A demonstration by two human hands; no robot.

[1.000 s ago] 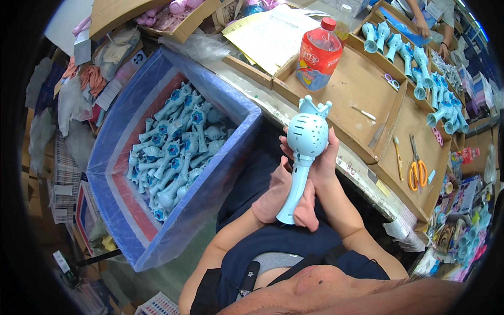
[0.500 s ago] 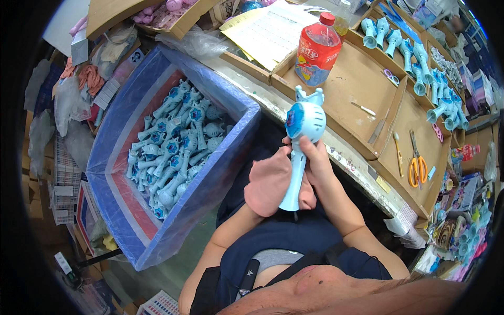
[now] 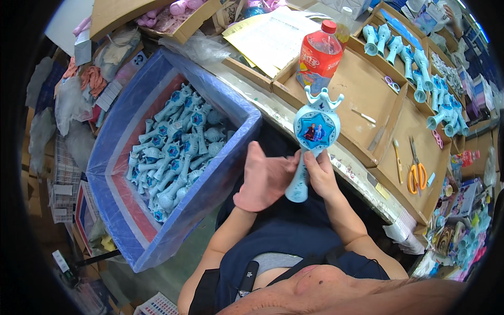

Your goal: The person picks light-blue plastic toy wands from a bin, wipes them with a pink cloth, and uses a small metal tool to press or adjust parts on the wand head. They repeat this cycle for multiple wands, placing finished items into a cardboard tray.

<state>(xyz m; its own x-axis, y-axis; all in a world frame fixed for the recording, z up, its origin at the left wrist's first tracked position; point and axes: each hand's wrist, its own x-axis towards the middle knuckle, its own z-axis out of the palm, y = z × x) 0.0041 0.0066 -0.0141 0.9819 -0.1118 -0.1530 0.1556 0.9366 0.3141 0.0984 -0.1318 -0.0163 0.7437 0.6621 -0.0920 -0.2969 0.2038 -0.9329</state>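
A light-blue toy wand [image 3: 297, 185] with a crown top and a round head stands tilted in front of me. The blue star-shaped picture on its head faces up toward me. My right hand [image 3: 321, 176] is closed around the handle just below the head. My left hand [image 3: 268, 177], in a pink glove-like cloth covering, is beside the handle on the left. Its thumb stands apart and its fingers stretch toward the wand; whether the fingertips touch the handle is hard to tell. Left of my hands, a blue plastic-lined bin [image 3: 202, 227] holds many similar wands [image 3: 173, 149].
On the bench, a cardboard tray [image 3: 362, 139] holds orange-handled scissors [image 3: 417, 170], a yellow-handled tool [image 3: 398, 160] and a white-handled knife [image 3: 363, 116]. A red-labelled bottle [image 3: 320, 56] stands by papers [image 3: 273, 39]. Several wands [image 3: 420, 65] lie at the far right.
The wand has turned so its picture faces me, and it has shifted slightly right and down. My left hand has moved away from the handle to the left, with the thumb spread.
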